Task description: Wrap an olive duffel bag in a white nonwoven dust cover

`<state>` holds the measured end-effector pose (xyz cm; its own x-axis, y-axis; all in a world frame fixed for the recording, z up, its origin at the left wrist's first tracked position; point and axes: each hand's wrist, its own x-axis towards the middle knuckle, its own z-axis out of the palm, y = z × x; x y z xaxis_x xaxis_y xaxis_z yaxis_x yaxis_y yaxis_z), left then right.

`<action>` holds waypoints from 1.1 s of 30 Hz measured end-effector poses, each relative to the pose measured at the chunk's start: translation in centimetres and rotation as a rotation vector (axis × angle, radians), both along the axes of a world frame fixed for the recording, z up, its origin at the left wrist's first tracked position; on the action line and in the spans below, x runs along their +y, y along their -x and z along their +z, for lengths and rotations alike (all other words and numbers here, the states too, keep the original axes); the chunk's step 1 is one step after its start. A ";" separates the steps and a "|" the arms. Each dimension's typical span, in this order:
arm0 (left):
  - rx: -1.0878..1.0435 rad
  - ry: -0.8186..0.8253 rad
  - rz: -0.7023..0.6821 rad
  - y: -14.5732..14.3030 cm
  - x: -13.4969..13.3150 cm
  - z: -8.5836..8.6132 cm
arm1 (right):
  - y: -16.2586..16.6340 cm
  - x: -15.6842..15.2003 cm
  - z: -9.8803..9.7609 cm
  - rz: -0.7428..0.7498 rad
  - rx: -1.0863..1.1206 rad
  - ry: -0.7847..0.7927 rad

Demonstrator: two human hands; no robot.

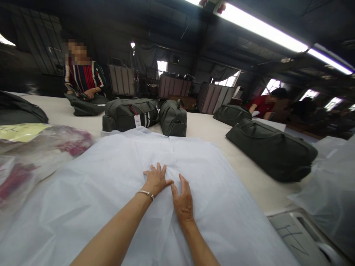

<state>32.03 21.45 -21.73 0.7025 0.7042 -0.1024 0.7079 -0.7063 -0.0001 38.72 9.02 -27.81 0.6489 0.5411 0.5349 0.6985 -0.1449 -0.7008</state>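
Observation:
A large translucent white plastic sheet [105,184], wrinkled in places, lies spread over the table in front of me; whether it is a bag I cannot tell. My left hand [156,180] rests on it with fingers spread and a bracelet on the wrist. Close beside it, my right hand [183,199] touches the sheet on its side, thumb and fingers apart. Neither hand holds anything. Just past the sheet's far edge stand a dark green duffel bag [120,112] with a white tag and a second duffel bag [173,118] seen end-on.
Another duffel bag [271,147] lies at the right, with one more [233,113] behind it. Clear plastic packages [55,147] crowd the left. A person in stripes [85,79] handles a dark bag across the table [205,125]; a person in red [262,105] leans at the right.

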 end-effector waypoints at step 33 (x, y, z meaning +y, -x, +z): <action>0.058 -0.167 0.025 -0.6 -0.2 -0.1 | -14.6 -36.9 17.4 -0.702 0.215 0.283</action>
